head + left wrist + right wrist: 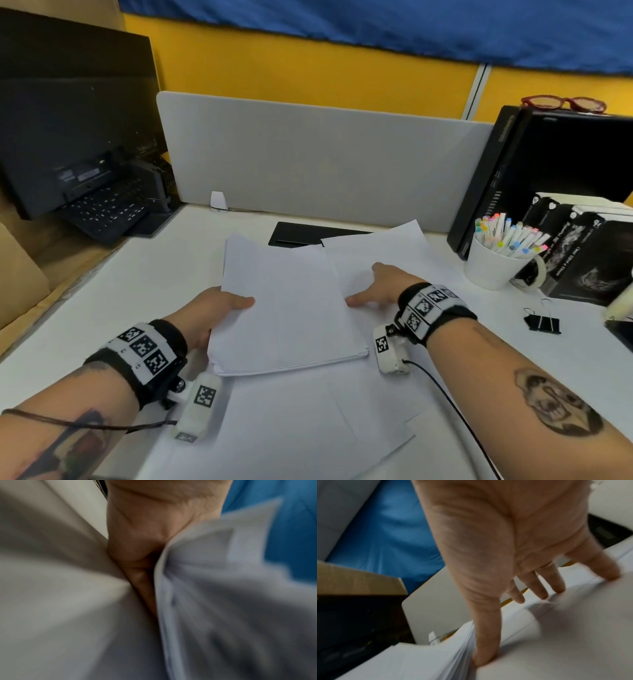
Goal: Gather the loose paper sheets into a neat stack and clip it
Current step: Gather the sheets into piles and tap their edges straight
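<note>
Left hand (212,315) is gripping the stack (284,308) at its left edge, thumb lying on top, the other fingers tucked underneath; the left wrist view, blurred, is showing the palm against the paper edge. Stack is sitting mid-desk (137,291), its near edge lifted a bit over loose sheets (308,421) that are lying under it toward the person. Right hand (380,287) is resting with straight, spread fingers on another sheet (387,246) just right of the stack; thumb is touching the stack's right edge. Right wrist view is showing the fingertips (542,595) pressing flat on paper, nothing gripped. Clip (542,322), black, is lying on the desk well right of the stack, untouched. Mug (493,267) of markers is standing behind the clip, books (582,253) beside it. Keyboard (106,209) and monitor (75,120) are sitting far left.
</note>
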Action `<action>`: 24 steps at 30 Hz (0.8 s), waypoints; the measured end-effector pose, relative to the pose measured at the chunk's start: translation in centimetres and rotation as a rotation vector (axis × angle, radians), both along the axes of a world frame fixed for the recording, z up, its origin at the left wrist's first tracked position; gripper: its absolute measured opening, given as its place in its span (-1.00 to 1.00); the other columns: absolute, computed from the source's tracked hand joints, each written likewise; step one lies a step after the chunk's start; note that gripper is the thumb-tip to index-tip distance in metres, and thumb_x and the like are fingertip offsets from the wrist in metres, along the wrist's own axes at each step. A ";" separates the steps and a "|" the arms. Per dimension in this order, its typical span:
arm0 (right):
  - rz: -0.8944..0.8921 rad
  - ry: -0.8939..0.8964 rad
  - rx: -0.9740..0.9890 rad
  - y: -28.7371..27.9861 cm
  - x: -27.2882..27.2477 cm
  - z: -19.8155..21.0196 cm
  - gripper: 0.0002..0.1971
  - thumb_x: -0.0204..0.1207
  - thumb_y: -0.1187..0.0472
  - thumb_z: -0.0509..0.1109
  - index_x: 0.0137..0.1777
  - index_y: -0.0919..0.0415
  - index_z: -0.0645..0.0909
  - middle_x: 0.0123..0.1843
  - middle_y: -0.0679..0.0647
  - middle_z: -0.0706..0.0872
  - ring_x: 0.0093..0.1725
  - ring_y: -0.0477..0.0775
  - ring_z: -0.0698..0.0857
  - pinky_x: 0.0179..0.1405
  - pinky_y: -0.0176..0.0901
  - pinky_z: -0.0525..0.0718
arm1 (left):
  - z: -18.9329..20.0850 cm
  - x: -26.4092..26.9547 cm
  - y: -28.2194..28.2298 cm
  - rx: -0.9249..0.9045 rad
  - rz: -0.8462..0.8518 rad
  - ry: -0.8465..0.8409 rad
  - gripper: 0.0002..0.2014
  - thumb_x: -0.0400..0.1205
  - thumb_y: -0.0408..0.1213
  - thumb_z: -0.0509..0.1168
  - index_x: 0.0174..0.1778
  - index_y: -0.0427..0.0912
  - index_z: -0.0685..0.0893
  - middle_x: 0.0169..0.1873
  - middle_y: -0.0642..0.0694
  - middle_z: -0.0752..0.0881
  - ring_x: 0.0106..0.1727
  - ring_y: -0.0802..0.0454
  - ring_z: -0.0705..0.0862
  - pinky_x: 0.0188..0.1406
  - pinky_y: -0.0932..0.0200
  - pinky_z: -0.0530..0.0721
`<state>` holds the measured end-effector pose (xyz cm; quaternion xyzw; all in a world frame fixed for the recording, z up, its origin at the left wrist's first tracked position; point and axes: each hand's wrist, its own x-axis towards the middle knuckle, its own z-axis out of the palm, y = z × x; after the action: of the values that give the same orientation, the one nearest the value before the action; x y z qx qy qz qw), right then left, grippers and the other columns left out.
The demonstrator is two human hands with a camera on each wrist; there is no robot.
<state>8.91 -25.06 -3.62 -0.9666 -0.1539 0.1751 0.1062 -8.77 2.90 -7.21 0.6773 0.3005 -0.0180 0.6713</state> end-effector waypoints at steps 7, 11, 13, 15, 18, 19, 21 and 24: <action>0.087 -0.160 -0.113 1.7 0.1 0.3 -0.34 0.47 -0.26 0.50 0.36 0.25 0.61 0.31 0.12 0.71 0.28 0.16 0.68 0.20 -0.08 0.66 | 0.4 -0.4 -0.2 -0.037 0.009 -0.011 -0.82 0.67 -0.39 0.46 0.17 -0.34 0.76 -0.03 -0.29 0.90 0.00 -0.32 0.85 0.00 -0.10 0.78; 0.062 -0.185 -0.102 1.6 -0.9 0.7 -0.48 0.43 -0.24 0.51 0.07 0.22 0.58 0.02 0.09 0.68 0.03 0.13 0.68 -0.14 -0.15 0.58 | 0.4 -0.6 -0.2 -0.040 0.010 -0.021 -0.83 0.66 -0.40 0.46 0.15 -0.33 0.76 -0.09 -0.26 0.90 -0.06 -0.29 0.86 -0.09 -0.06 0.78; 0.043 -0.195 -0.100 1.7 -1.3 0.8 -0.48 0.36 -0.27 0.52 -0.01 0.20 0.57 -0.10 0.05 0.65 -0.01 0.12 0.67 -0.19 -0.17 0.57 | 0.4 -0.7 -0.2 -0.045 0.011 -0.024 -0.83 0.66 -0.40 0.46 0.15 -0.34 0.76 -0.11 -0.26 0.91 -0.09 -0.28 0.86 -0.12 -0.05 0.78; 0.043 -0.200 -0.101 2.1 -1.5 1.0 -0.48 0.33 -0.27 0.53 -0.04 0.20 0.58 -0.17 0.03 0.63 -0.05 0.12 0.68 -0.24 -0.18 0.57 | 0.4 -0.8 -0.2 -0.051 0.008 -0.027 -0.82 0.66 -0.40 0.46 0.16 -0.35 0.76 -0.10 -0.27 0.90 -0.10 -0.28 0.87 -0.12 -0.05 0.79; 0.063 -0.224 -0.130 2.7 -1.6 1.0 -0.52 0.29 -0.23 0.54 -0.09 0.18 0.58 -0.19 0.03 0.65 -0.10 0.11 0.69 -0.34 -0.21 0.55 | 0.7 -1.1 -0.3 -0.061 0.003 -0.031 -0.85 0.67 -0.40 0.46 0.13 -0.34 0.76 -0.11 -0.26 0.90 -0.13 -0.26 0.87 -0.17 -0.03 0.79; 0.069 -0.247 -0.147 2.9 -1.6 0.9 -0.57 0.30 -0.18 0.54 -0.14 0.16 0.56 -0.20 0.03 0.66 -0.13 0.11 0.69 -0.38 -0.23 0.53 | 0.8 -1.2 -0.4 -0.063 0.004 -0.034 -0.85 0.67 -0.40 0.46 0.13 -0.33 0.76 -0.09 -0.27 0.90 -0.12 -0.26 0.87 -0.18 -0.03 0.79; 0.071 -0.288 -0.184 3.2 -1.4 0.7 -0.68 0.36 -0.04 0.53 -0.19 0.15 0.52 -0.17 0.04 0.66 -0.16 0.11 0.68 -0.47 -0.25 0.47 | 0.8 -1.3 -0.4 -0.071 0.004 -0.039 -0.81 0.67 -0.41 0.46 0.18 -0.35 0.75 0.00 -0.32 0.88 -0.04 -0.30 0.86 -0.14 -0.04 0.80; 0.041 -0.306 -0.168 3.2 -1.0 0.6 -0.70 0.41 -0.01 0.52 -0.11 0.16 0.52 -0.13 0.05 0.65 -0.13 0.12 0.66 -0.44 -0.23 0.47 | 0.8 -1.4 -0.4 -0.091 0.003 -0.038 -0.75 0.66 -0.41 0.47 0.24 -0.37 0.74 0.06 -0.33 0.87 0.02 -0.33 0.86 -0.09 -0.07 0.81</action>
<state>7.90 -21.81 -3.01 -0.9841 -0.1730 0.0400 -0.0031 -10.20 2.52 -6.36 0.6459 0.2875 -0.0179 0.7070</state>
